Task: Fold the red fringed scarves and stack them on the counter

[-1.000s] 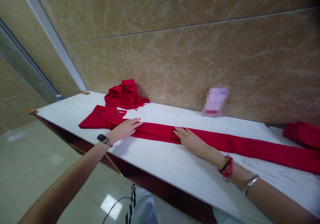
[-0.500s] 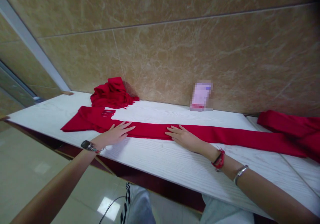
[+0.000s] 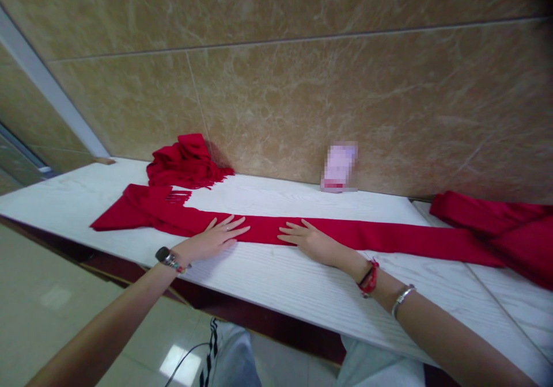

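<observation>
A long red scarf [image 3: 389,236] lies stretched in a narrow band along a white table [image 3: 302,283]. My left hand [image 3: 213,239] rests flat on it with fingers spread, a dark watch on that wrist. Close to its right, my right hand [image 3: 309,240] also lies flat and open on the scarf, with a red bracelet and a metal bangle on the wrist. The scarf's left end [image 3: 129,211] widens and shows a fringe. Its right end runs into more red cloth [image 3: 510,226].
A crumpled red scarf [image 3: 185,161] is heaped against the marble wall at the back left. A blurred pink object [image 3: 339,167] stands at the wall behind the scarf. The table's front edge drops to a tiled floor [image 3: 38,295].
My view has swung to the right, showing more red cloth at the right. Both hands stay flat on the scarf and have drawn a little closer together.
</observation>
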Demonstrator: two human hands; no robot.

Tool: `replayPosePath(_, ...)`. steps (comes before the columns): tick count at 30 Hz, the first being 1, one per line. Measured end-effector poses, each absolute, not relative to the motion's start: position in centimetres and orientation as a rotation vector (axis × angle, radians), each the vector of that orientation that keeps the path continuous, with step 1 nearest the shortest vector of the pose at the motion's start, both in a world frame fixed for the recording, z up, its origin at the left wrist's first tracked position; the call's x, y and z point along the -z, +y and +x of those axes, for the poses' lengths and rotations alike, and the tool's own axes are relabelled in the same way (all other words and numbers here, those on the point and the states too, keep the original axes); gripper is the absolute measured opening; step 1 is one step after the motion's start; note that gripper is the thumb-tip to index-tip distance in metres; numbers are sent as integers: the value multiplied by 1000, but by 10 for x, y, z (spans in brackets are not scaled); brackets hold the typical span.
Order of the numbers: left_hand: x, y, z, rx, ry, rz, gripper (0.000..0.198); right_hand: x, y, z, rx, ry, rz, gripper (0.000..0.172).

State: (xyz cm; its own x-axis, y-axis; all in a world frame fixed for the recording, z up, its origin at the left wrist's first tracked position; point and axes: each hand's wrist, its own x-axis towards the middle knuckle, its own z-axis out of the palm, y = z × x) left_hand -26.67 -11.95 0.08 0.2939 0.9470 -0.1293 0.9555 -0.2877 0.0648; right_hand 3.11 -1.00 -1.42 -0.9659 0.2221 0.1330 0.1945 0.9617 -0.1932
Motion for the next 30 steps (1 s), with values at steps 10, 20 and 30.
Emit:
replayPosePath(10, -5, -104, -222, 2, 1888, 2550, 42, 13, -12, 30, -266, -2986, -329, 42)
replayPosePath(20, 8, -88, -212, 22, 1758, 2658, 43, 2, 9, 89, -166, -2915, -547, 47)
replayPosePath(30, -4, -26, -118, -87, 1320, 2809, 48, 18, 16, 133, -203, -2951, -629, 49)
